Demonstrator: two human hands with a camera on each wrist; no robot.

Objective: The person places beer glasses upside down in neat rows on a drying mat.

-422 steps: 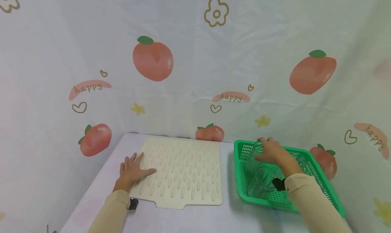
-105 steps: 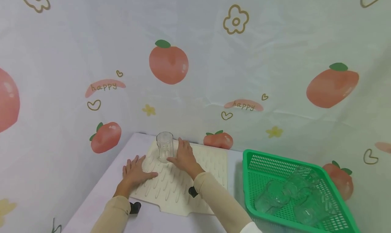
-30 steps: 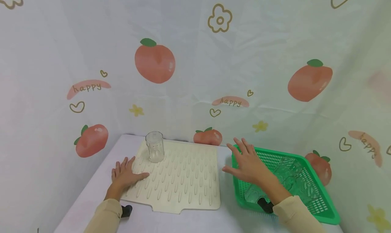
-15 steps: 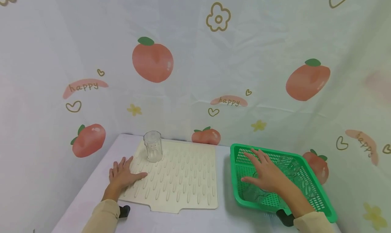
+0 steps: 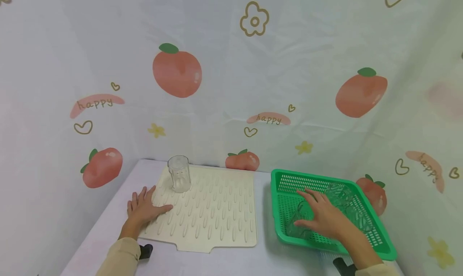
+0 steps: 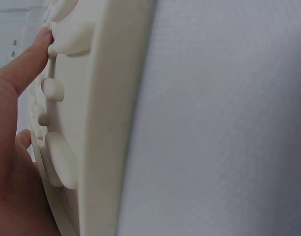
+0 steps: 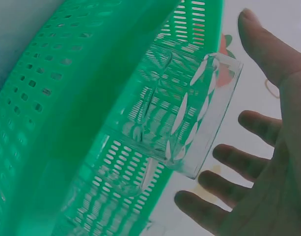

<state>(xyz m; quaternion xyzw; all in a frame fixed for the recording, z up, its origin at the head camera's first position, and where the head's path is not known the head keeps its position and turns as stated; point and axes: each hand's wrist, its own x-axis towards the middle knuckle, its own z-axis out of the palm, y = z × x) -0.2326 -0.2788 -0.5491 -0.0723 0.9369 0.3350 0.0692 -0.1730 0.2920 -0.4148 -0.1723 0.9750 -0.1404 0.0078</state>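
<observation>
Cream mat (image 5: 209,211) lies under the left hand (image 5: 144,209), likely for steadying; right of it, the right hand (image 5: 325,216) spreads over a basket (image 5: 300,242), both grips empty.

The cup (image 5: 179,175) looks glassy and glossy; the mat (image 5: 213,207), matt and ridged; the basket (image 5: 274,203), smooth plastic; the curtain (image 5: 289,58), creased cloth.

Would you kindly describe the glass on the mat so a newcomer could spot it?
Find the cream mat left of the green basket. Near its far left corner stands a clear glass. It is the only one outside the basket.
</observation>
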